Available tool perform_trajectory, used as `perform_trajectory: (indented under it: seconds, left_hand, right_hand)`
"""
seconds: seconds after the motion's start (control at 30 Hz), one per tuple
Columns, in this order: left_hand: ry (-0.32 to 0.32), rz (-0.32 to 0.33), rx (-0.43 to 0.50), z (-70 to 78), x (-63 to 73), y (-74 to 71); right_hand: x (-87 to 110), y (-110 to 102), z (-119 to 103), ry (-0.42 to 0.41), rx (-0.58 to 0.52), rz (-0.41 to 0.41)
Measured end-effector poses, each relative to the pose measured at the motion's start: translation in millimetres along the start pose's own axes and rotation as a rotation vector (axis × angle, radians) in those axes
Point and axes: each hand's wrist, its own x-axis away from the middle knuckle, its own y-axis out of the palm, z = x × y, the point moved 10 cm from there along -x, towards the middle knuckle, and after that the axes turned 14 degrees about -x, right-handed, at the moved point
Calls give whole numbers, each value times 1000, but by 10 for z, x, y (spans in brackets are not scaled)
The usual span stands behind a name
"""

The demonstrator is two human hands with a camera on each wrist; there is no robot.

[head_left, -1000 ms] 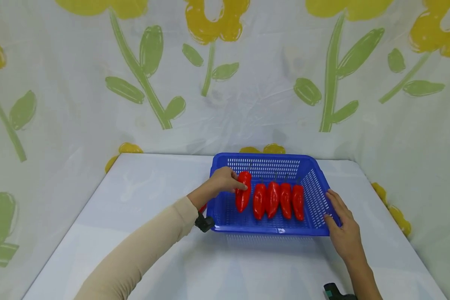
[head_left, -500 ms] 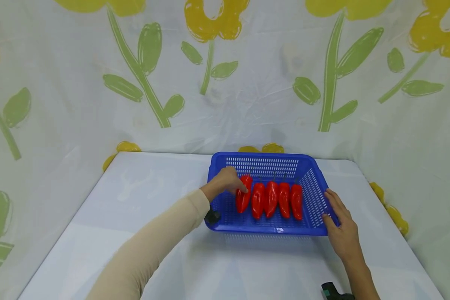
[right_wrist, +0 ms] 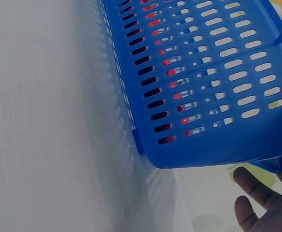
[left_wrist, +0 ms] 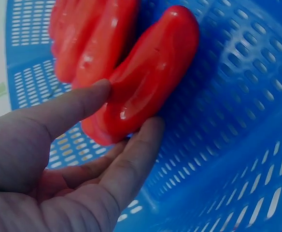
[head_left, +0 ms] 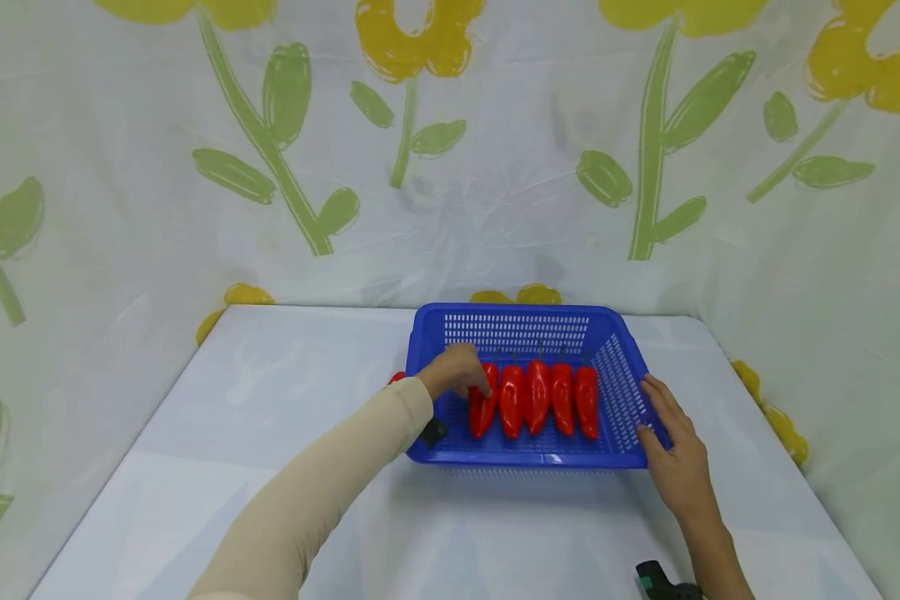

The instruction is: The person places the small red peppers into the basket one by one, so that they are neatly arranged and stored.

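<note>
A blue plastic basket (head_left: 547,460) stands on the white table, holding a row of several glossy red peppers (head_left: 537,396). My left hand (head_left: 457,371) reaches over the basket's left side and pinches the leftmost red pepper (head_left: 482,412) near its upper end. In the left wrist view, the thumb lies on one side of this pepper (left_wrist: 150,72) and a finger on the other; its far end leans free of the neighbours. My right hand (head_left: 678,462) holds the basket's right rim, thumb and forefinger over it. Other fingertips show below the rim in the right wrist view.
Just left of the basket, part of another red object (head_left: 397,377) shows behind my left forearm. White table surface (head_left: 307,350) extends left and in front. A flower-printed curtain (head_left: 525,167) hangs behind and at the sides.
The leftmost pepper has come down with my left hand, level with the row beside it. My right hand stays on the rim. The whole head view has shifted slightly.
</note>
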Motion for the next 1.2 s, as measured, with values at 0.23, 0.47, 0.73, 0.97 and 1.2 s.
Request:
perform_trajectory:
  seconds: [0.23,0.47,0.73,0.97,1.2]
  left_hand:
    - [20,40,-89,37,2,-23]
    - [80,100,-136,110,83,-201]
    - [195,102,14,137,261,-586]
    - [287,108,279,-96,524,-961]
    - [245,250,270,-656,607,-1107]
  right_hand:
    - [-28,-5,0,-12,-19,-4]
    - [-25,-6,-28,-17,-13,2]
    - [-21,-15,-36,-15,6,-4]
    - [-27,-14,-6,14,8,-6]
    - [-16,-7,-12,23,21,-6]
